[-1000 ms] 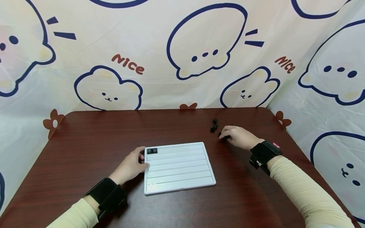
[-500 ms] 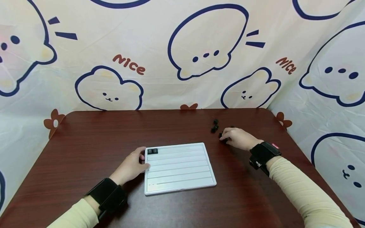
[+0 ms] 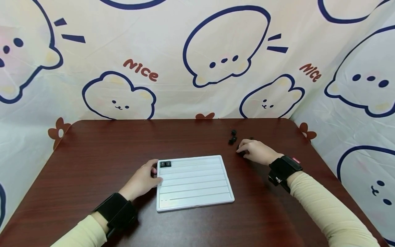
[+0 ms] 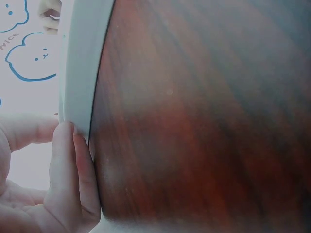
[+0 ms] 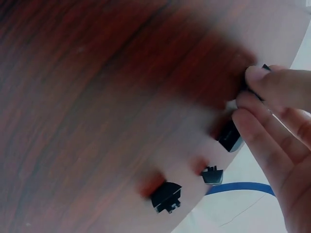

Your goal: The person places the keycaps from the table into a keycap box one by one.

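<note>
A white ridged board (image 3: 194, 185) lies on the brown table, with two black keycaps (image 3: 165, 164) side by side in its top left corner. My left hand (image 3: 142, 179) grips the board's left edge, thumb over the rim; the left wrist view shows fingers (image 4: 65, 165) against that edge. Beyond the board's right side, my right hand (image 3: 256, 151) is low over the table. In the right wrist view, thumb and fingers pinch a black keycap (image 5: 249, 88), mostly hidden by them. Another keycap (image 5: 229, 137) lies right beside the fingertips.
Several loose black keycaps (image 3: 232, 138) lie just left of and beyond the right hand; one (image 5: 166, 196) is tipped, its stem showing. A dark piece (image 3: 251, 138) peeks out behind that hand. A printed cloth (image 3: 169, 96) hangs behind the table (image 3: 92, 154).
My right hand has shifted slightly toward me and left, fingers closer round a keycap. The left hand and the board keep their place; the head view has tilted very slightly.
</note>
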Tool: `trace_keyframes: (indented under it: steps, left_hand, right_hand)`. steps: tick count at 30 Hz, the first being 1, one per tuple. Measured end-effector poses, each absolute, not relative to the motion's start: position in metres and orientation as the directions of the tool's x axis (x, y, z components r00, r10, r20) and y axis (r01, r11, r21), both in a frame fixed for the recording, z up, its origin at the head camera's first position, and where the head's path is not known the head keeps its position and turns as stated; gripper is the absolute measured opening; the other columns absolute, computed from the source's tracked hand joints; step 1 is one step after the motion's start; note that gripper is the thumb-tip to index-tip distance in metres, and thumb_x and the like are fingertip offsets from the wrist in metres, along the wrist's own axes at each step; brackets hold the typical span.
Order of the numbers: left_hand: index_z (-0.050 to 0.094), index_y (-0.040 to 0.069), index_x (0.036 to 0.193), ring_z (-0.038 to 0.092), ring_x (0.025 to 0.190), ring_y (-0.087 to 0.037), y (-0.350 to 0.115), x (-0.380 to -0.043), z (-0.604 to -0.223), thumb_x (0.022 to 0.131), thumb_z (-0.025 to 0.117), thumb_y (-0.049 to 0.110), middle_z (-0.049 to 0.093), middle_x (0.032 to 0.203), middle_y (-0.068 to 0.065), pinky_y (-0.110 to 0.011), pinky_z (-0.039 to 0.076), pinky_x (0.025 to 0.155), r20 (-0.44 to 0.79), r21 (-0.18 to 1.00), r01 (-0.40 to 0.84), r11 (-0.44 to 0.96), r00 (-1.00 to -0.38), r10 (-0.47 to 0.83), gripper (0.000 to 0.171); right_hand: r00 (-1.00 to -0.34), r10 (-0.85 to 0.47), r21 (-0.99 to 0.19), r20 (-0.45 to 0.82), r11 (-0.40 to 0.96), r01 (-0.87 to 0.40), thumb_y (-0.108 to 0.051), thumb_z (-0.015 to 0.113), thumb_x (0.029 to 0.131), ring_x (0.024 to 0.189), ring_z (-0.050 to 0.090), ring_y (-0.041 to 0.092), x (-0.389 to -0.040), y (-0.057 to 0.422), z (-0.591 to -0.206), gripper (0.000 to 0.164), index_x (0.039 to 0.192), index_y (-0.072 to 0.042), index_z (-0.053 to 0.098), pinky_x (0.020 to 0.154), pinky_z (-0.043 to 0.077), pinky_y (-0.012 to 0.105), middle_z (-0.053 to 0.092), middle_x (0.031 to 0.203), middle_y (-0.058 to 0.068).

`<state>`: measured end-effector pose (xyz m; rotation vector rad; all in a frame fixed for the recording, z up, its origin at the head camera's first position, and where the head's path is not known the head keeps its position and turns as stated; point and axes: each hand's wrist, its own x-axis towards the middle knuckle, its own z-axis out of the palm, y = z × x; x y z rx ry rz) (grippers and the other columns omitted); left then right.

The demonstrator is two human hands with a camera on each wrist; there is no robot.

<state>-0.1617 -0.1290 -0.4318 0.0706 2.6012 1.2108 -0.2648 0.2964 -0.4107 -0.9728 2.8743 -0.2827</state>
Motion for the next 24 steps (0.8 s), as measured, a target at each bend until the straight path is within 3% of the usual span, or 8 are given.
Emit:
trace_keyframes:
  steps: [7,15,24]
  left_hand:
    - [0.04,-0.007,0.15,0.051,0.081,-0.022,-0.1288,-0.1619,-0.4317,0.091,0.074,0.005,0.054,0.105,-0.013,-0.034,0.043,0.069,-0.225,0.75,-0.069,0.657,-0.962,0.155,0.068]
    - [0.041,-0.007,0.149,0.051,0.081,-0.022,-0.1288,-0.1608,-0.4315,0.091,0.074,0.004,0.054,0.105,-0.013,-0.033,0.044,0.068,-0.225,0.761,-0.074,0.645,-0.962,0.156,0.068]
    - [0.04,-0.006,0.15,0.051,0.081,-0.021,-0.129,-0.1614,-0.4312,0.091,0.073,0.004,0.054,0.106,-0.013,-0.033,0.044,0.068,-0.231,0.761,-0.078,0.643,-0.96,0.156,0.068]
  right_hand:
    - [-0.779,-0.626,-0.199,-0.033,0.768,-0.609,0.018,0.063,0.087,0.1,0.065,0.028,-0.2639,0.2956,-0.4083,0.033,0.108,-0.002,0.079,0.082,0.056,0.041,0.066,0.107,0.01]
    - [-0.795,-0.606,-0.207,-0.034,0.782,-0.587,0.011,0.074,0.086,0.105,0.065,0.031,-0.2625,0.294,-0.408,0.027,0.111,0.0,0.078,0.085,0.056,0.043,0.066,0.11,0.011]
    - [-0.789,-0.614,-0.214,-0.037,0.776,-0.594,0.012,0.072,0.087,0.104,0.065,0.027,-0.2624,0.2944,-0.4094,0.031,0.112,-0.004,0.077,0.087,0.056,0.043,0.066,0.111,0.009]
